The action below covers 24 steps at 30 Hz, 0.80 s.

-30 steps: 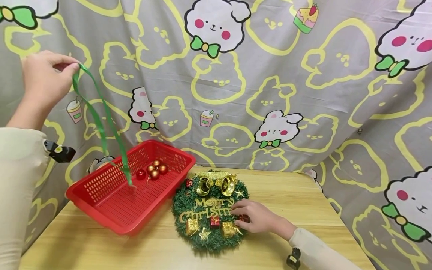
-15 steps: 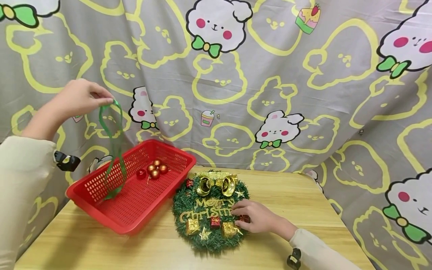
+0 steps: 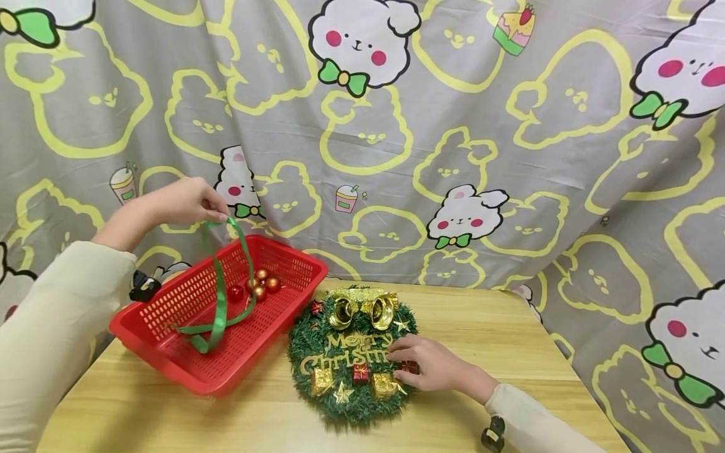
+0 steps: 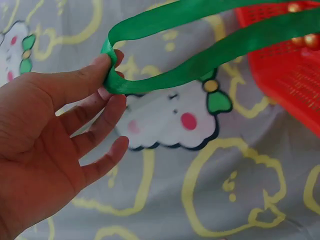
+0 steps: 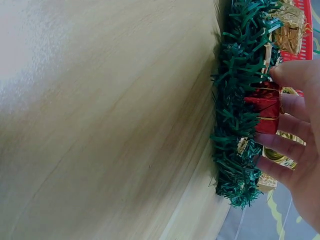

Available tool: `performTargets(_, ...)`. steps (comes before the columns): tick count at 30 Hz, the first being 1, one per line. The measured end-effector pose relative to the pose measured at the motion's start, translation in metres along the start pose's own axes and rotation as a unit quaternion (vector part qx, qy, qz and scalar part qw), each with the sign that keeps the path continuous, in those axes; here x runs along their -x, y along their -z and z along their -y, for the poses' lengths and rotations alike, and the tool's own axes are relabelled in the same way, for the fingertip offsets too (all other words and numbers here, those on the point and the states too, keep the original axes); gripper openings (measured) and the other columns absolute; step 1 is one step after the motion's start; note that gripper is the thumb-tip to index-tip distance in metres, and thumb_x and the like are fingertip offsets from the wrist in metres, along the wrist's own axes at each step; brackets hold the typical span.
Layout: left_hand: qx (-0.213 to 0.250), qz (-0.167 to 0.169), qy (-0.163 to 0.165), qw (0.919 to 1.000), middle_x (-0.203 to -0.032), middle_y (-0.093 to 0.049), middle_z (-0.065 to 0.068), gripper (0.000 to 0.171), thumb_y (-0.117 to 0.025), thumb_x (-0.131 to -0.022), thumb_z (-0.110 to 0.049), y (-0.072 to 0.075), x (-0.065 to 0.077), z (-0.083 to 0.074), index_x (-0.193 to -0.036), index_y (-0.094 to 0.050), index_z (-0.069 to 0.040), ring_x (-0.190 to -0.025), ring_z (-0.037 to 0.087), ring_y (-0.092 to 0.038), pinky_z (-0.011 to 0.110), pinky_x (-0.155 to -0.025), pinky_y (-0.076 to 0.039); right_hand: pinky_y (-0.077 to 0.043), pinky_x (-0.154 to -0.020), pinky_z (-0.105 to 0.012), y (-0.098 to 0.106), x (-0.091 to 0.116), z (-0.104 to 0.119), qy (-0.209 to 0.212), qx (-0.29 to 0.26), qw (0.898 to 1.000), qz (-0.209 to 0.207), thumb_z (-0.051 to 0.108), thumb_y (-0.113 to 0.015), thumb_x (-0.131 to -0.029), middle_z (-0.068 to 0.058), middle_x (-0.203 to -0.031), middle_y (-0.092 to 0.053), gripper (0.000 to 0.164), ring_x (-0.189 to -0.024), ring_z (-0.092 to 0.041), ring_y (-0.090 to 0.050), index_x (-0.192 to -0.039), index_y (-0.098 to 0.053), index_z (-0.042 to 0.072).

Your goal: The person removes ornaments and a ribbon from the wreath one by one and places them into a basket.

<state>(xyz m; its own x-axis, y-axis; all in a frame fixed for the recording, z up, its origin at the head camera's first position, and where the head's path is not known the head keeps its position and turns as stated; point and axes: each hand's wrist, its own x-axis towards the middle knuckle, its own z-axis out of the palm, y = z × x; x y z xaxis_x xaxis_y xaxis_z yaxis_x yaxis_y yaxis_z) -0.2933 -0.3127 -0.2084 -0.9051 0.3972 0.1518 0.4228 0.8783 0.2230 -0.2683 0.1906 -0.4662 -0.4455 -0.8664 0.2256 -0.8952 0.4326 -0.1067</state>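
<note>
In the head view my left hand (image 3: 189,201) is raised over the red plastic basket (image 3: 257,362), pinching a green ribbon (image 3: 219,302) between thumb and fingertips. The ribbon hangs as a long loop, its lower part lying in the basket. Up close in the left wrist view, the ribbon (image 4: 150,30) bends round at the fingertips, and the other fingers are loosely bent. My right hand (image 3: 427,363) rests on the right side of a green Christmas wreath (image 3: 362,409). Its thumb and fingers lie about a small red gift box (image 5: 267,107) on the wreath, covering part of the gold "Merry Christmas" lettering (image 3: 340,358).
Several small gold-coloured balls (image 3: 272,284) and a red ball (image 3: 235,293) lie in the basket. Gold bells (image 3: 381,313), small gift boxes and stars decorate the wreath. A wooden table (image 3: 481,327) carries everything, with a patterned curtain (image 3: 538,163) behind it.
My left hand has come down and to the right, lowering the green ribbon so that its lower end folds onto the basket's floor. The right hand has stayed on the wreath.
</note>
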Motion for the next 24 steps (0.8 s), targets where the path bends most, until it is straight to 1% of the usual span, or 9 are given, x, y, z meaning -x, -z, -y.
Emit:
performTargets(5, 0.015, 0.029, -0.035, 0.9988, -0.076, -0.072, 0.003, 0.009, -0.072, -0.093, -0.005, -0.020, -0.010, -0.006, -0.088, -0.079, -0.004, -0.064, 0.008, -0.051, 0.024, -0.060, -0.042, -0.057, -0.091, -0.034, 0.000, 0.000, -0.001, 0.004, 0.000, 1.000, -0.005, 0.030, -0.069, -0.096, -0.003, -0.125, -0.069, 0.030, -0.111, -0.017, -0.067, -0.122, -0.074, 0.014)
performTargets(8, 0.026, 0.045, -0.053, 0.9972, -0.077, -0.074, 0.004, 0.008, -0.072, -0.092, -0.004, -0.032, -0.015, -0.008, -0.090, -0.080, -0.002, -0.062, 0.008, -0.054, 0.024, -0.059, -0.044, -0.057, -0.091, -0.034, 0.000, 0.000, -0.001, 0.003, -0.003, 1.000, -0.003, 0.029, -0.069, -0.096, -0.003, -0.125, -0.069, 0.030, -0.110, -0.016, -0.067, -0.122, -0.074, 0.014)
performTargets(10, 0.030, 0.051, -0.060, 0.9964, -0.076, -0.074, 0.003, 0.008, -0.072, -0.092, -0.004, -0.040, -0.019, -0.010, -0.089, -0.080, -0.003, -0.062, 0.008, -0.054, 0.024, -0.060, -0.045, -0.057, -0.091, -0.034, 0.001, 0.000, -0.001, 0.004, -0.005, 1.000, -0.002, 0.028, -0.068, -0.097, -0.004, -0.125, -0.069, 0.030, -0.111, -0.017, -0.067, -0.122, -0.074, 0.014)
performTargets(12, 0.036, 0.056, -0.066, 0.9956, -0.076, -0.074, 0.002, 0.008, -0.073, -0.092, -0.004, -0.048, -0.021, -0.012, -0.090, -0.080, -0.004, -0.063, 0.008, -0.057, 0.026, -0.062, -0.047, -0.057, -0.091, -0.035, 0.002, 0.000, -0.001, 0.005, -0.008, 1.000, -0.003, 0.027, -0.068, -0.097, -0.005, -0.125, -0.069, 0.029, -0.111, -0.018, -0.067, -0.122, -0.074, 0.013)
performTargets(13, 0.038, 0.059, -0.069, 0.9951, -0.077, -0.074, 0.002, 0.008, -0.073, -0.091, -0.004, -0.052, -0.022, -0.013, -0.090, -0.080, -0.004, -0.066, 0.009, -0.058, 0.027, -0.063, -0.048, -0.057, -0.091, -0.035, 0.002, 0.000, 0.000, 0.006, -0.009, 1.000, -0.003, 0.027, -0.068, -0.097, -0.005, -0.125, -0.069, 0.029, -0.111, -0.018, -0.067, -0.122, -0.074, 0.013)
performTargets(17, 0.057, 0.089, -0.066, 0.9922, -0.083, -0.077, 0.003, 0.009, -0.072, -0.092, -0.003, -0.067, -0.026, -0.013, -0.093, -0.080, -0.006, -0.073, 0.011, -0.067, 0.030, -0.068, -0.054, -0.057, -0.091, -0.035, 0.004, 0.000, 0.000, 0.005, -0.011, 1.000, 0.000, 0.026, -0.068, -0.097, -0.006, -0.125, -0.069, 0.029, -0.111, -0.018, -0.067, -0.122, -0.074, 0.012)
performTargets(21, 0.091, 0.128, -0.061, 0.9857, -0.087, -0.078, 0.006, 0.011, -0.070, -0.093, -0.001, -0.081, -0.030, -0.008, -0.095, -0.080, -0.005, -0.077, 0.014, -0.071, 0.031, -0.070, -0.057, -0.057, -0.092, -0.035, 0.005, 0.000, 0.001, 0.001, -0.010, 1.000, 0.004, 0.026, -0.068, -0.097, -0.005, -0.125, -0.069, 0.029, -0.111, -0.018, -0.067, -0.122, -0.074, 0.012)
performTargets(24, 0.120, 0.154, -0.045, 0.9797, -0.089, -0.078, 0.008, 0.013, -0.067, -0.093, 0.003, -0.091, -0.032, -0.001, -0.097, -0.079, -0.002, -0.080, 0.015, -0.072, 0.032, -0.072, -0.058, -0.057, -0.091, -0.034, 0.005, 0.001, 0.000, -0.001, -0.009, 1.000, 0.006, 0.027, -0.068, -0.097, -0.004, -0.125, -0.069, 0.030, -0.110, -0.018, -0.067, -0.122, -0.074, 0.012)
